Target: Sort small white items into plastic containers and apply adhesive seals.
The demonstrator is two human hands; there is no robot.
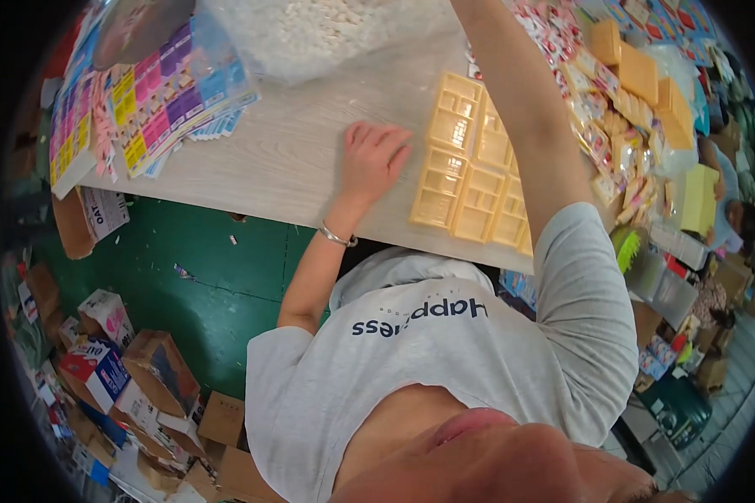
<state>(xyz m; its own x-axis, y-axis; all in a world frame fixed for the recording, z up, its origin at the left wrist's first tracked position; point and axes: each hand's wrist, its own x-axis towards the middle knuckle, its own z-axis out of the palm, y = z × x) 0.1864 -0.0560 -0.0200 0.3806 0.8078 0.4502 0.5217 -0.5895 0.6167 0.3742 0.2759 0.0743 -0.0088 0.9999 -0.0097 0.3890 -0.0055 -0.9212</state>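
My left hand (pixel 376 159) lies on the wooden tabletop (pixel 302 142), fingers loosely spread and slightly bent, with nothing seen in it. Just to its right is a group of pale yellow plastic trays (pixel 439 186) divided into small compartments; those that show hold nothing I can make out. My right arm (pixel 535 109) reaches across the trays toward the far side of the table and covers part of them. The right hand itself is beyond the upper edge of the picture.
A clear plastic bag of small whitish pieces (pixel 323 29) lies at the far middle. Stacked colourful printed card sheets (pixel 164 92) sit at the far left. On the right are heaped small wrapped packets (pixel 617 138) and yellow blocks (pixel 637 74). Cardboard boxes (pixel 161 369) crowd the green floor.
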